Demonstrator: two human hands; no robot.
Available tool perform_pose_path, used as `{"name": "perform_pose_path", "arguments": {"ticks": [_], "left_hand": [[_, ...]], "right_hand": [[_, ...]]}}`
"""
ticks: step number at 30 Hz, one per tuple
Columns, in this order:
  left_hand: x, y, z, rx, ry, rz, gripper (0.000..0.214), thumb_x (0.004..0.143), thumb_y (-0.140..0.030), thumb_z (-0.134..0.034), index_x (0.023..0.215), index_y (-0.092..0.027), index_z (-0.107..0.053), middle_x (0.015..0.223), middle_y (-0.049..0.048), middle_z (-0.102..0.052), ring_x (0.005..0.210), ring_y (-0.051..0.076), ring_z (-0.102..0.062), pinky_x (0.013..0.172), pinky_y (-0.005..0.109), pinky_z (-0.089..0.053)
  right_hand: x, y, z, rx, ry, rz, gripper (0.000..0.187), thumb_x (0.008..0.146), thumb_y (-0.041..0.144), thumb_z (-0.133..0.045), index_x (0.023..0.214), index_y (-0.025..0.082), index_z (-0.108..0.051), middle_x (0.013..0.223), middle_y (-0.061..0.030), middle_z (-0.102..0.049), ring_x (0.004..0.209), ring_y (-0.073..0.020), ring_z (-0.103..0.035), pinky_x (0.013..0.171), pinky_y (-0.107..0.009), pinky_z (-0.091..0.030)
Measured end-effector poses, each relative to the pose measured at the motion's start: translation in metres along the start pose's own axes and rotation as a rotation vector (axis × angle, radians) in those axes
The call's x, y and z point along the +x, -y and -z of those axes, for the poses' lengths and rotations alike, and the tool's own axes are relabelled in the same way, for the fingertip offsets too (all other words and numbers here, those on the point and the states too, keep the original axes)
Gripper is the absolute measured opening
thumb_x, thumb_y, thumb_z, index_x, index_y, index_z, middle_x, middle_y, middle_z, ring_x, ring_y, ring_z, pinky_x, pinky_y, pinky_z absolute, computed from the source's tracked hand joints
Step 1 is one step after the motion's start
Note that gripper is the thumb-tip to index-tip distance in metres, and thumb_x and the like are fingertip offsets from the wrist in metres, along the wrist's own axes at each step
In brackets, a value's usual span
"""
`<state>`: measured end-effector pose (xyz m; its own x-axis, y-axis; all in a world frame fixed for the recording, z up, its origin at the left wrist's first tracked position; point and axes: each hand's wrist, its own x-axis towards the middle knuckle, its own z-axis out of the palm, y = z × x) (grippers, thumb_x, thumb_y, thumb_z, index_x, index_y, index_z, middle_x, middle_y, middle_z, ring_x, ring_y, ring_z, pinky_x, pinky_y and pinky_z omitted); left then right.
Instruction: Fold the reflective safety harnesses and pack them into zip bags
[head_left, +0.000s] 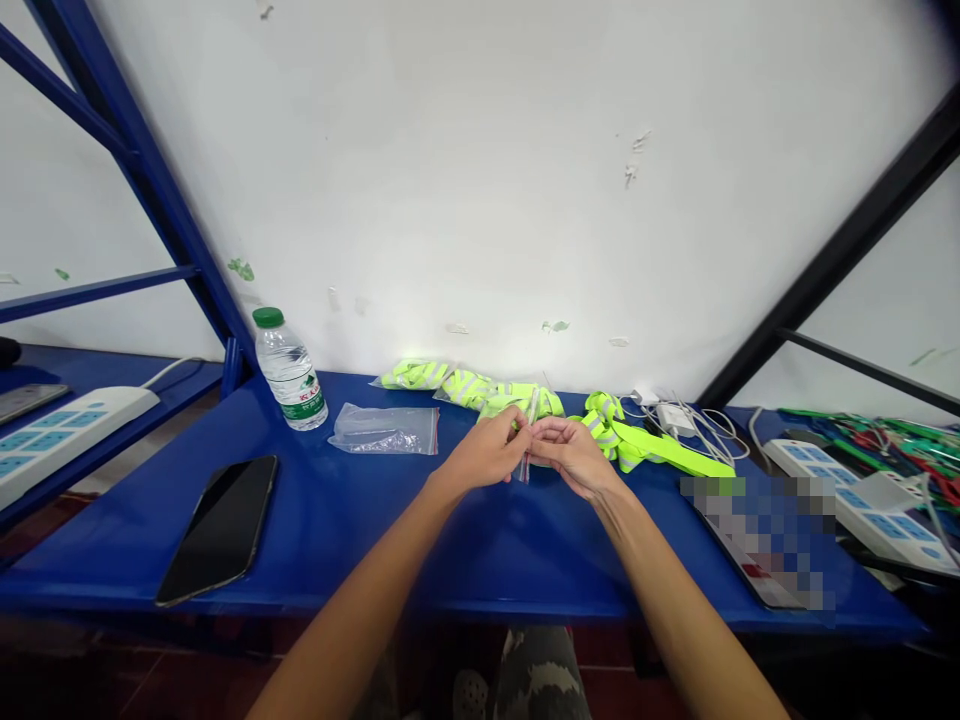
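Note:
Both my hands meet over the middle of the blue table, fingers closed on a clear zip bag [523, 470] with a red seal line. My left hand [491, 445] pinches it from the left, my right hand [571, 455] from the right. Bright yellow-green reflective straps [465, 388] in clear bags lie in a row just behind my hands. Beyond my right hand, a loose reflective strap [660, 450] trails across the table. A flat, clear zip bag [386, 430] rests left of my hands. Whether the held bag contains anything is hidden by my fingers.
A water bottle [291, 375] with a green cap stands at the back left. One black phone [219, 530] lies front left; a blurred-out flat device [757, 545] lies right. White chargers and cables [679, 420] sit back right, near a power strip [862, 505].

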<state>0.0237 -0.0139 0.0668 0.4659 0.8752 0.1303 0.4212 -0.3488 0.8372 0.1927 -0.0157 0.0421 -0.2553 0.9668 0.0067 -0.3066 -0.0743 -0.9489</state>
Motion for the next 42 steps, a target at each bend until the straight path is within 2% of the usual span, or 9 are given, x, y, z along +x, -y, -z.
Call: {"name": "perform_pose_path", "arguments": {"ticks": [9,15,22,27,30,33,37,40,42], "left_hand": [[0.011,0.010,-0.012,-0.018,-0.048,-0.073,0.029,0.098,-0.041,-0.031,0.083,-0.021,-0.045,0.052,-0.0052,-0.052,0.048,0.011,-0.056,0.050,0.020,-0.038],[0.003,0.007,-0.014,0.038,-0.073,-0.108,0.024,0.097,-0.035,-0.034,0.081,-0.021,-0.045,0.055,-0.0056,-0.051,0.049,0.011,-0.051,0.053,0.023,-0.034],[0.003,0.000,-0.020,0.230,-0.292,-0.143,0.018,0.091,-0.026,-0.043,0.073,-0.021,-0.044,0.057,-0.0053,-0.043,0.054,0.012,-0.041,0.057,0.026,-0.027],[-0.001,-0.004,-0.004,0.310,-0.483,-0.043,0.015,0.088,-0.025,-0.045,0.073,-0.022,-0.045,0.057,-0.0048,-0.043,0.054,0.012,-0.040,0.056,0.027,-0.025],[-0.003,-0.007,-0.004,0.266,-0.450,-0.058,0.017,0.091,-0.028,-0.042,0.075,-0.021,-0.046,0.063,-0.0032,-0.050,0.058,0.013,-0.045,0.058,0.026,-0.028],[-0.005,-0.008,-0.023,0.194,-0.408,-0.077,0.021,0.094,-0.030,-0.039,0.077,-0.021,-0.047,0.069,-0.0009,-0.054,0.064,0.014,-0.049,0.061,0.026,-0.032],[-0.006,0.000,-0.043,0.120,-0.256,-0.181,0.021,0.095,-0.031,-0.039,0.082,-0.020,-0.051,0.076,0.0023,-0.059,0.072,0.016,-0.054,0.068,0.028,-0.041],[-0.004,0.017,-0.039,0.119,-0.552,-0.172,0.018,0.094,-0.033,-0.043,0.098,-0.019,-0.053,0.098,0.0085,-0.061,0.093,0.020,-0.057,0.084,0.033,-0.044],[0.001,0.028,-0.031,0.085,-0.814,-0.022,0.025,0.093,-0.037,-0.044,0.109,-0.018,-0.050,0.112,0.0125,-0.059,0.103,0.022,-0.055,0.090,0.036,-0.043]], "right_hand": [[0.000,-0.006,0.003,-0.005,-0.229,0.097,0.032,0.052,0.034,-0.091,0.074,0.019,-0.073,0.075,0.0002,-0.070,0.072,-0.0167,-0.068,0.072,-0.038,-0.062],[-0.002,-0.007,0.005,-0.124,-0.132,0.110,0.035,0.055,0.044,-0.088,0.073,0.018,-0.075,0.078,-0.0031,-0.072,0.074,-0.0191,-0.068,0.075,-0.037,-0.061],[0.001,-0.009,-0.003,-0.157,-0.182,0.178,0.028,0.058,0.041,-0.085,0.065,0.019,-0.069,0.083,-0.0039,-0.069,0.072,-0.0184,-0.065,0.073,-0.036,-0.060],[0.001,-0.014,0.014,-0.231,-0.319,0.243,0.033,0.062,0.046,-0.081,0.061,0.020,-0.063,0.089,-0.0061,-0.065,0.071,-0.0194,-0.063,0.065,-0.037,-0.058],[-0.007,-0.013,0.020,-0.454,-0.427,0.376,0.028,0.070,0.047,-0.076,0.073,0.021,-0.066,0.098,-0.0084,-0.064,0.080,-0.0216,-0.064,0.069,-0.038,-0.057],[-0.015,-0.013,0.014,-0.794,-0.436,0.510,0.020,0.077,0.041,-0.070,0.082,0.022,-0.071,0.113,-0.0117,-0.063,0.105,-0.0265,-0.060,0.090,-0.042,-0.052],[-0.012,-0.017,0.014,-1.034,-0.337,0.429,0.015,0.078,0.031,-0.064,0.080,0.020,-0.073,0.113,-0.0132,-0.067,0.116,-0.0306,-0.057,0.104,-0.047,-0.040],[-0.005,-0.021,0.024,-0.907,-0.271,0.365,0.015,0.076,0.031,-0.063,0.072,0.019,-0.070,0.091,-0.0100,-0.071,0.095,-0.0281,-0.064,0.092,-0.045,-0.047],[-0.005,-0.020,0.028,-0.659,-0.302,0.304,0.019,0.071,0.037,-0.068,0.067,0.019,-0.067,0.079,-0.0073,-0.070,0.082,-0.0267,-0.064,0.080,-0.042,-0.051]]}}
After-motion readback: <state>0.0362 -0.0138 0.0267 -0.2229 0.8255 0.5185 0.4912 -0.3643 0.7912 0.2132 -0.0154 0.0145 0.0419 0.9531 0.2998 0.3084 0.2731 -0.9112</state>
